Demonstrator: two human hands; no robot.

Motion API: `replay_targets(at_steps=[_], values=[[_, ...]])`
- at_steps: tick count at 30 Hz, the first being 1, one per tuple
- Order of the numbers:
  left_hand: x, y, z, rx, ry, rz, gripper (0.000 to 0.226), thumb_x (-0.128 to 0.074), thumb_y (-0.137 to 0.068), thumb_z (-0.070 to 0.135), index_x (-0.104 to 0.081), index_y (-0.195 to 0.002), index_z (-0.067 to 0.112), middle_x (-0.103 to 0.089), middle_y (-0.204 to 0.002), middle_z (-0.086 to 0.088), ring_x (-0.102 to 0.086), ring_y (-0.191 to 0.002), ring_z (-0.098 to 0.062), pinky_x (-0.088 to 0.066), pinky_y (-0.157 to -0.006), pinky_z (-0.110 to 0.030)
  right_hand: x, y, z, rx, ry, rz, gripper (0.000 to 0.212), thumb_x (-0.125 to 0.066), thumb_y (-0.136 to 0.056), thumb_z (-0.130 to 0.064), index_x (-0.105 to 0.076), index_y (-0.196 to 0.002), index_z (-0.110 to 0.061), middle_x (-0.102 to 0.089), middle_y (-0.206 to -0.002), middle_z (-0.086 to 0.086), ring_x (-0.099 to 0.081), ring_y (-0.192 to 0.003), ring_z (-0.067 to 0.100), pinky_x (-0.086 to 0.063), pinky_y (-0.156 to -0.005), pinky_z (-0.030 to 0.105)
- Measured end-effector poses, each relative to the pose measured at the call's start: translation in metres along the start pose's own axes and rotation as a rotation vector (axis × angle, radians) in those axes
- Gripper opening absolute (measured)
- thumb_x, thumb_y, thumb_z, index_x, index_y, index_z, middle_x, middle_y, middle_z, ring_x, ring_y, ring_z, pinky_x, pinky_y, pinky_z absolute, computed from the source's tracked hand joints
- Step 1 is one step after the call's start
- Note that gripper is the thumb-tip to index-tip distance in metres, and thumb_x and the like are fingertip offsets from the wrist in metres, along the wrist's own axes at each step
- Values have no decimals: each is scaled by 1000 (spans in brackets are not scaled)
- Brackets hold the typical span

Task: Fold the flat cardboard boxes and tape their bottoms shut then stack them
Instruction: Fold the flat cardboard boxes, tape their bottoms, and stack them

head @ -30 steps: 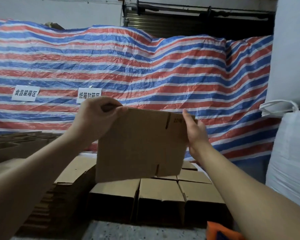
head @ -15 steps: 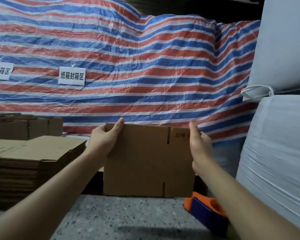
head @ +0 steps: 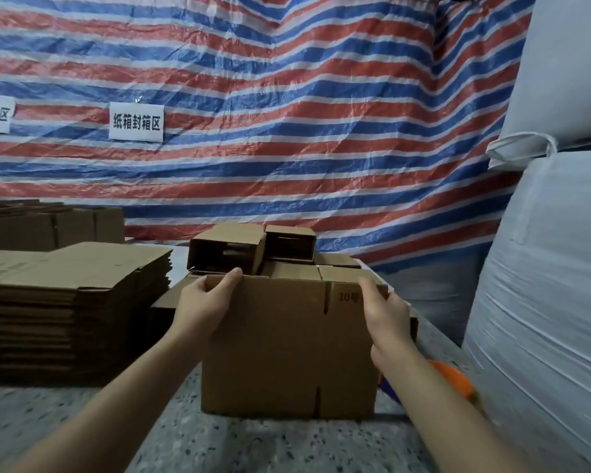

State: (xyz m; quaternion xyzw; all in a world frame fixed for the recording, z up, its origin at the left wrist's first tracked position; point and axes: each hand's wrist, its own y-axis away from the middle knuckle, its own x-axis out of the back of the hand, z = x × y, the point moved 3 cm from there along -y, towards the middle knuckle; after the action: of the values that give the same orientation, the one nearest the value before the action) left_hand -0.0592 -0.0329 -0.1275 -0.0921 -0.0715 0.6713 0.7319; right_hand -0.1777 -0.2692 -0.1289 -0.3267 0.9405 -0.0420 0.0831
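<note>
Flat cardboard box [head: 287,349], upright with lower edge on speckled surface [head: 219,445], top corners pinched by left hand [head: 203,307] and right hand [head: 386,315], thumbs on near face; folded boxes [head: 253,250] behind it; stack of flat boxes [head: 72,308] at left; orange tape dispenser [head: 452,378] at right.

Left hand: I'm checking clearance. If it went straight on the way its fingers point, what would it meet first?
Likely the open folded box lying on its side just beyond the flat carton that the left hand grips; depth is unclear.
</note>
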Motion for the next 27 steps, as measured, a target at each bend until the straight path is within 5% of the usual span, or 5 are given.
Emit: replay_targets(at_steps=[7, 9, 12, 19, 27], values=[[14, -20, 21, 139, -170, -394, 37, -64, -90, 47, -73, -103, 14, -74, -97, -10, -68, -95, -23, -48, -93, -39, 1, 2, 2, -8, -34, -11, 41, -64, -91, -48, -67, -106, -11, -76, -91, 12, -74, -71, 19, -56, -52, 27], [11, -15, 20, 168, -131, -454, 36, -62, -91, 44, -71, -101, 11, -72, -91, -12, -68, -85, -23, -48, -88, -40, 2, 4, 6, 11, -28, -21, 54, -64, -89, -56, -64, -120, -11, -75, -108, 14, -74, -93, 25, -61, -75, 40], [6, -11, 17, 172, -81, -433, 33, -61, -90, 44, -71, -94, 14, -71, -80, -9, -67, -76, -21, -49, -79, -37, -2, 9, 8, 23, -17, -55, 80, -63, -86, -65, -48, -144, -12, -56, -143, 14, -54, -131, 34, -47, -107, 56], [10, 3, 29, 167, -17, -433, 32, -61, -91, 39, -75, -108, 15, -73, -105, -16, -68, -103, -31, -51, -91, -45, -2, 4, -1, 59, -17, -136, 37, -59, -96, -44, -64, -111, -11, -73, -103, 16, -68, -99, 33, -52, -98, 54], [-27, 27, 17, 243, 202, -315, 42, -46, -100, 38, -77, -81, 17, -73, -67, -6, -70, -54, -15, -51, -45, -25, 2, -5, 3, 79, -18, -610, 44, -48, -95, -54, -68, -80, -18, -67, -75, 7, -66, -73, 22, -57, -63, 31]])
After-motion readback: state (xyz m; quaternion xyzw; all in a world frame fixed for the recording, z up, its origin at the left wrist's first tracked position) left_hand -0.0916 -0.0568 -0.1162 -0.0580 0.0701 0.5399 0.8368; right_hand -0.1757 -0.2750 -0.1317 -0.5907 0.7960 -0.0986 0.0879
